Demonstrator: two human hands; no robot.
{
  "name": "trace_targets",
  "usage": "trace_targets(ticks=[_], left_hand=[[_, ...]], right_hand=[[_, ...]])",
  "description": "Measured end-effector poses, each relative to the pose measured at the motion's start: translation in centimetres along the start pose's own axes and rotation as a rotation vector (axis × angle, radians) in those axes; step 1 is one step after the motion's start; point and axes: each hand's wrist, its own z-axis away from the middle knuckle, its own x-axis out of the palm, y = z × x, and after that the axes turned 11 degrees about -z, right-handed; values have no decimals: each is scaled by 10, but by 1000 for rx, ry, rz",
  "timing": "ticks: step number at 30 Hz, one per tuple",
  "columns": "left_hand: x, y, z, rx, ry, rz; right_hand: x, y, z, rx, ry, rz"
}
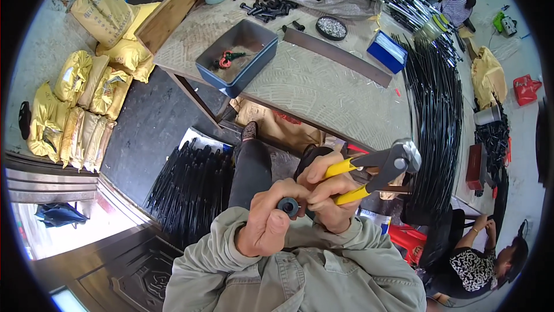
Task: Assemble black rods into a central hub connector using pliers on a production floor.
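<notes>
Left hand point(262, 228) fingers pinch a small black rubber ring point(288, 206); right hand point(326, 188) grips yellow-handled steel pincers point(378, 169).
Keep the ring steady and near; the pincer head stays right, jaws almost together.

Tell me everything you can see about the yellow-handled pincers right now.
The pincers are end-cutting nippers: two yellow-sleeved handles and a dark metal head with bright, rounded jaws. The right hand grips both handles, holding the tool in the air, head pointing right and slightly up. The jaws look nearly closed, with nothing visible between them. The left hand holds a small black ring beside it.
</notes>
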Motion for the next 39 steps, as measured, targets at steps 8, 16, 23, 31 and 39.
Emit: trace_targets(ticks=[8, 16, 23, 31, 39], left_hand=[[1, -7, 0, 11, 24, -20], [0, -11, 1, -11, 64, -31], [0, -15, 2, -22, 108, -45], [-2, -18, 0, 11, 139, -79], [-15, -25, 7, -55, 169, -48]], right_hand=[[1, -2, -7, -110, -121, 236], [3, 1, -6, -54, -70, 214], [6, 8, -1, -73, -63, 251], [9, 9, -1, -43, -88, 277], [35, 17, 2, 53, 108, 117]])
